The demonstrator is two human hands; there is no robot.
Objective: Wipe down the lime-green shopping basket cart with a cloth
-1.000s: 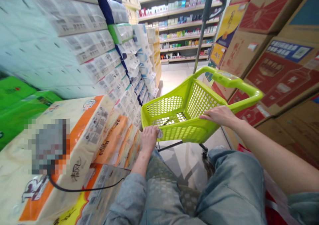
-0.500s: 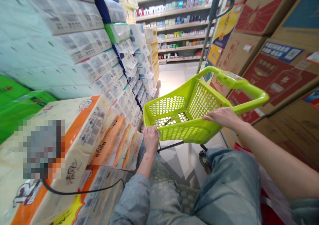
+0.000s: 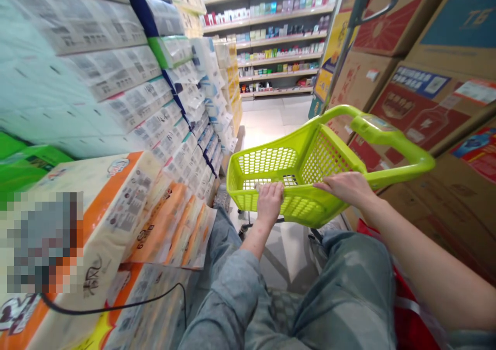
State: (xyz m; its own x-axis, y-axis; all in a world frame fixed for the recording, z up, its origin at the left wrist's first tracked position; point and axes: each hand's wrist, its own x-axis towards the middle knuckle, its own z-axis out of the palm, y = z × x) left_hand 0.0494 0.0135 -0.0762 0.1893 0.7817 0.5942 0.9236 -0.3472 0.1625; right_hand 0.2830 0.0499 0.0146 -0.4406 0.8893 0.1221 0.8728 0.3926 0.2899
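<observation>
In front of my knees stands a lime-green shopping cart (image 3: 310, 205) with a latticed plastic basket and nothing large showing inside it. My left hand (image 3: 270, 199) is closed over the middle of the basket's near rim, with the fingers on the inner side. Farther right on the same rim, close to the cart's handle (image 3: 411, 156), my right hand (image 3: 344, 188) is wrapped over the edge. The handle itself is not being touched. Part of the cart's lower frame and wheels is visible below the basket.
Stacked tissue packs (image 3: 143, 117) rise along the left, with a large orange-and-cream pack (image 3: 112, 200) nearest me. Cardboard cartons (image 3: 411, 102) line the right. A grey pole (image 3: 354, 24) stands beyond the cart, and product shelves (image 3: 279, 40) cross the far end. A black cord (image 3: 127, 303) lies at lower left.
My left hand has shifted right along the basket rim from the front corner. The cart sits slightly farther right in view, with my right hand still on its rim.
</observation>
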